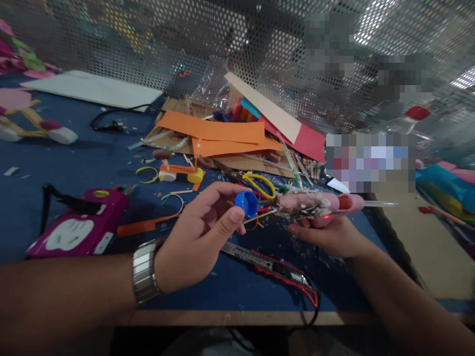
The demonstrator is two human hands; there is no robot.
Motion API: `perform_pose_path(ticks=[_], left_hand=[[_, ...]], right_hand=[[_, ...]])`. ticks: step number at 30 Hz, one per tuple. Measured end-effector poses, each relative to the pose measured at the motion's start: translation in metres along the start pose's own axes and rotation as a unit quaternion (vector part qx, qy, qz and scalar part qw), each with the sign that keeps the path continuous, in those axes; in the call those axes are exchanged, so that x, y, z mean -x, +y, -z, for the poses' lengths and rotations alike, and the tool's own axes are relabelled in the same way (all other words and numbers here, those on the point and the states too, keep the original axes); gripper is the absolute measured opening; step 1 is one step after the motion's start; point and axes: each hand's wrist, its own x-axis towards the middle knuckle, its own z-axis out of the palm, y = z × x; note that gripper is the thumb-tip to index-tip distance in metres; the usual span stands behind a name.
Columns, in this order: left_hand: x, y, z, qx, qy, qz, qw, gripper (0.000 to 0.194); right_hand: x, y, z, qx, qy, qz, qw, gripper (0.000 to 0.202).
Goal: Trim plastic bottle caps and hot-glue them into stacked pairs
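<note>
My left hand [200,232], with a metal watch on its wrist, pinches a blue bottle cap [247,204] between thumb and fingers, its hollow side facing right and toward me. My right hand [330,235] is wrapped round the underside of a pink glue gun [308,203]. Fuzzy grey residue covers the gun's front part, and a clear glue stick [380,203] juts from its rear. The gun's nozzle points left, close beside the cap; whether they touch is hard to tell. A small red light glows on the gun.
Below the hands lies a red-and-black box cutter [274,267]. Yellow-handled scissors [260,184] are behind the cap. A purple device [83,225] sits left, orange sheets [222,131] and cardboard at the back, a white board [92,90] at back left. A perforated metal screen [166,44] stands behind.
</note>
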Motion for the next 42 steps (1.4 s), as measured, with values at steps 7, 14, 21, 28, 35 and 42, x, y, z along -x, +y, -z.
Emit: perform_pose_path(ticks=[7,14,21,28,35,42], left_hand=[[0.000,-0.001,0.001,0.004,-0.001,-0.004,1.000,0.040],[0.000,-0.001,0.001,0.009,-0.003,-0.003,1.000,0.041],[0.000,-0.002,0.000,0.017,-0.016,0.002,1.000,0.038],[0.001,-0.004,0.001,0.021,-0.018,-0.009,1.000,0.035],[0.001,-0.003,0.001,0.017,-0.023,-0.012,1.000,0.034],[0.001,-0.005,0.001,0.021,-0.028,-0.017,0.999,0.029]], right_hand=[[0.000,0.000,0.000,-0.013,-0.010,-0.001,1.000,0.045],[-0.001,-0.001,0.000,-0.020,-0.010,-0.002,1.000,0.044],[-0.003,-0.004,0.000,-0.029,-0.018,-0.022,0.999,0.055],[-0.002,-0.003,0.000,-0.018,-0.009,0.005,1.000,0.046],[0.000,0.005,0.002,0.003,-0.019,0.003,1.000,0.034],[0.001,0.006,0.001,-0.021,-0.024,0.008,0.999,0.016]])
